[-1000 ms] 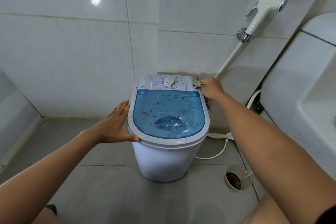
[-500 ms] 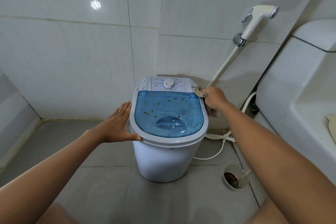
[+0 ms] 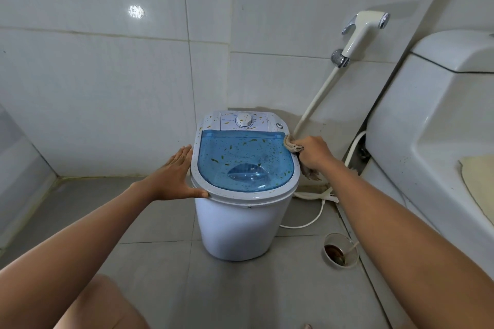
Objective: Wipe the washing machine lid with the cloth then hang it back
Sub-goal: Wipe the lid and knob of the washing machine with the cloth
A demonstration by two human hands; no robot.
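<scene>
1. Head view, the grip: our right hand (image 3: 314, 151) is closed around a bunched beige cloth (image 3: 292, 145), pressing its front fold against the right rim of the washing machine (image 3: 244, 222), just where the blue lid (image 3: 244, 161) meets the white control panel (image 3: 244, 121). A frayed tail of the cloth hangs below the wrist, beside the machine's wall.

2. Head view, the brace: our left hand (image 3: 175, 172) lies flat with straight fingers along the left rim and the thumb hooked at the front edge, holding nothing. We judge it is there to steady the small, light tub against the sideways push of wiping.

3. Head view, the surface: orange-brown flecks dot the lid and the panel around the dial (image 3: 244, 119), so most of the wiping appears still ahead. Whether the flecks are dirt or printed pattern we cannot tell from here.

4. Head view, the surroundings: a spray nozzle (image 3: 361, 35) sits in its wall holder, its hose (image 3: 315, 100) dropping behind the machine. A toilet tank (image 3: 438, 104) stands at right, and a floor drain (image 3: 339, 250) lies on the tiles near the machine's base. No hook for the cloth shows.
</scene>
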